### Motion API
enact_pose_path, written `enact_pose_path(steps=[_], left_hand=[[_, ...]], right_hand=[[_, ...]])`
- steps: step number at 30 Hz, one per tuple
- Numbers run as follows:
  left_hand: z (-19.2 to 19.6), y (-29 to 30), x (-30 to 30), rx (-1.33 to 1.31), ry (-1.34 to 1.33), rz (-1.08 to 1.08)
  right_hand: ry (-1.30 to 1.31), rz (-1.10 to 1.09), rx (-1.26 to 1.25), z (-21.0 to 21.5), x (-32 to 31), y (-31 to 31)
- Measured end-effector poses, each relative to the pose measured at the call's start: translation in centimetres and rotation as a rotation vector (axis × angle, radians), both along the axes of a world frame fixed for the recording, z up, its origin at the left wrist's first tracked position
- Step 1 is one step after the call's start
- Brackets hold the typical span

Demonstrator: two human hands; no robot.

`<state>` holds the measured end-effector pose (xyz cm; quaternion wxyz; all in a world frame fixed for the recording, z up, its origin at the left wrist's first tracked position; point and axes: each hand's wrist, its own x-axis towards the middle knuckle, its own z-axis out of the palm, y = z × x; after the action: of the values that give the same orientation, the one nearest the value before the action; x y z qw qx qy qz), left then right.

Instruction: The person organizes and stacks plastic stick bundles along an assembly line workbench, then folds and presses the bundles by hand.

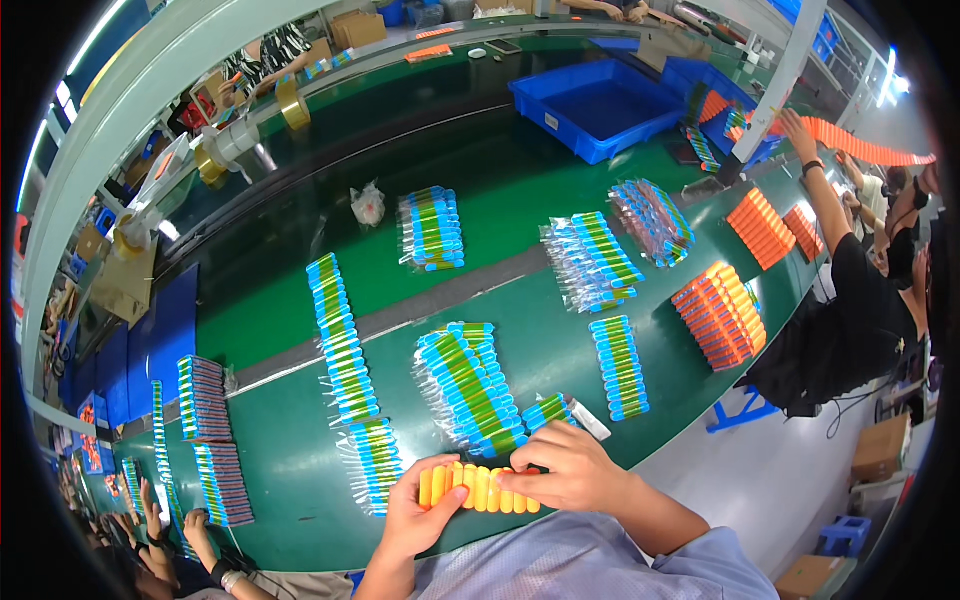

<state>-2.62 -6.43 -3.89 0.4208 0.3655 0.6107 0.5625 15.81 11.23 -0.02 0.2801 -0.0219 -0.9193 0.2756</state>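
Head view: at the lower centre of the frame, the person's left hand [418,508] holds a row of yellow-orange sticks [482,490], thumb across the near side and fingers closed around the left part, likely so the loose-looking pieces stay lined up. The right hand [572,466] curls its fingers over the row's right end, perhaps to steady it (whether it pinches or merely presses, one cannot tell). The row sits close to the body, over the near edge of the green table [290,500], probably for easy control by both hands. Just beyond, a pile of blue-and-green sticks [465,385] lies with clear wrapping at its left side, apparently grouped within reach. At the right of the frame, an orange block of sticks [715,318] is stacked in tight layers, presumably to save room.
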Motion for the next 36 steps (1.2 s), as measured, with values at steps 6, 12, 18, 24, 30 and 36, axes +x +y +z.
enact_pose_path(steps=[6, 12, 18, 24, 30, 36], left_hand=[[0.4, -0.5, 1.1, -0.166, -0.423, 0.102], [-0.7, -0.6, 1.6, -0.165, -0.43, 0.241], [-0.4, -0.8, 1.5, -0.158, -0.496, 0.272], [1.2, -0.4, 1.0, -0.145, -0.623, 0.248], [1.0, -0.5, 0.7, -0.145, -0.577, 0.183], [-0.3, 0.6, 1.6, -0.082, -0.569, 0.279]], right_hand=[[-0.03, -0.054, 0.19, -1.1, 1.0, -0.6], [-0.002, -0.01, 0.287, -0.6, 0.9, -1.0], [-0.072, 0.027, 0.283, 0.1, 0.9, -1.2], [-0.038, -0.012, 0.278, 0.3, 0.8, -0.9], [-0.026, -0.037, 0.268, 0.3, 1.1, -0.6], [0.11, -0.046, 0.375, -0.6, 0.9, -1.8]])
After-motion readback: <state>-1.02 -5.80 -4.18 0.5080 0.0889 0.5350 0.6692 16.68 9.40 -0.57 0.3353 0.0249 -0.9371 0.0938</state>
